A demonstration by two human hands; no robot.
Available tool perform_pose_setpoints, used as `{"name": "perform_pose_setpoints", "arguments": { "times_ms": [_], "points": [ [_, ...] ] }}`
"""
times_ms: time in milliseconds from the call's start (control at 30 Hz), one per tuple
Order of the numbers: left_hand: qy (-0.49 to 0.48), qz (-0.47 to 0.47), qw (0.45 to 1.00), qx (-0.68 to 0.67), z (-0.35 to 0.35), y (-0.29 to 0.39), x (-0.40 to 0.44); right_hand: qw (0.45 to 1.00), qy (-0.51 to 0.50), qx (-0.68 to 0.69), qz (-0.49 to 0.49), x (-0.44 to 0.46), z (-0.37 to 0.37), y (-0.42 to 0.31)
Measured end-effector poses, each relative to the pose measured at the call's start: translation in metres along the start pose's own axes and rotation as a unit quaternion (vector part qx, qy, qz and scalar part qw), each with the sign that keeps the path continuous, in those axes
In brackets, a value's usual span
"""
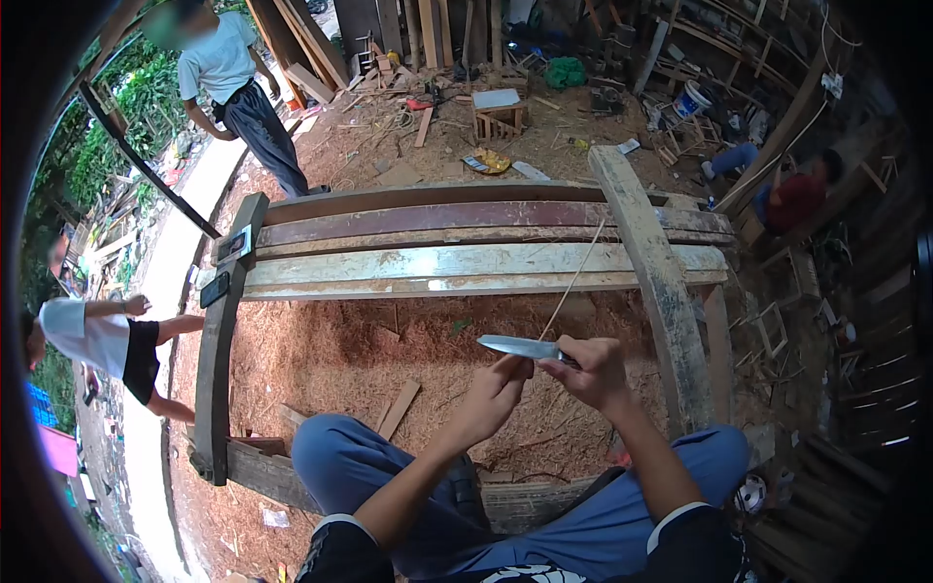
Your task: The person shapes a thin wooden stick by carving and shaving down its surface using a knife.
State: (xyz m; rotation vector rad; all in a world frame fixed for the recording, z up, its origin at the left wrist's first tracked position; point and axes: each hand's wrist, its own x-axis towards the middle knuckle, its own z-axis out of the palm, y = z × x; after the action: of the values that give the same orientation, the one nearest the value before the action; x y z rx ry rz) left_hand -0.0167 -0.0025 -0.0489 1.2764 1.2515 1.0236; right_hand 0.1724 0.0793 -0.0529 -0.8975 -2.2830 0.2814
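Observation:
My right hand (595,371) is closed round the handle of a knife (520,347), whose broad blade points left. Just below the blade, my left hand (498,389) pinches the lower end of a thin wooden strip (575,277). The strip slants up and to the right, toward the long boards of the bench. Both hands are close together over the shavings-covered ground, in front of my bent knees. Where the blade meets the strip is partly hidden by my fingers.
Long boards (418,262) lie beyond my hands, between a dark beam (222,340) with a phone (215,289) on it and a thick slanting beam (653,282). One person (219,68) stands back left, another (92,335) at left, a third (797,199) at right.

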Motion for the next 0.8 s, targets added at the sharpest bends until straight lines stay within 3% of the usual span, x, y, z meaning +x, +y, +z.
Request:
{"name": "perform_pose_setpoints", "arguments": {
  "times_ms": [33,167,267,433,533,567,667,800],
  "points": [
    [-0.007,-0.002,1.0,0.018,-0.003,0.001,0.0,0.999,-0.02,-0.047,-0.017,0.002,-0.001,0.004],
    [-0.009,-0.018,1.0,0.007,-0.005,0.012,-0.002,0.985,0.045,-0.027,0.166,0.015,-0.021,0.016],
    [-0.002,-0.009,1.0,0.01,-0.008,0.002,0.0,0.988,0.043,-0.032,0.148,0.015,-0.016,0.014],
    [0.044,0.013,0.998,0.033,-0.008,-0.008,-0.002,0.999,-0.034,-0.017,-0.01,0.017,0.006,-0.01],
    [0.024,0.003,1.0,0.014,-0.013,0.001,-0.004,0.993,-0.03,-0.055,0.099,0.023,-0.003,0.004],
    [0.02,-0.005,1.0,0.016,-0.014,0.0,-0.005,0.991,0.023,-0.019,0.132,0.025,0.0,0.009],
    [0.024,-0.016,1.0,0.012,-0.015,-0.002,-0.008,0.991,0.034,-0.031,0.126,0.031,-0.003,-0.004],
    [0.061,0.019,0.996,0.056,-0.016,-0.009,-0.006,0.999,-0.039,-0.009,-0.013,0.024,0.014,-0.023]
  ]
}}
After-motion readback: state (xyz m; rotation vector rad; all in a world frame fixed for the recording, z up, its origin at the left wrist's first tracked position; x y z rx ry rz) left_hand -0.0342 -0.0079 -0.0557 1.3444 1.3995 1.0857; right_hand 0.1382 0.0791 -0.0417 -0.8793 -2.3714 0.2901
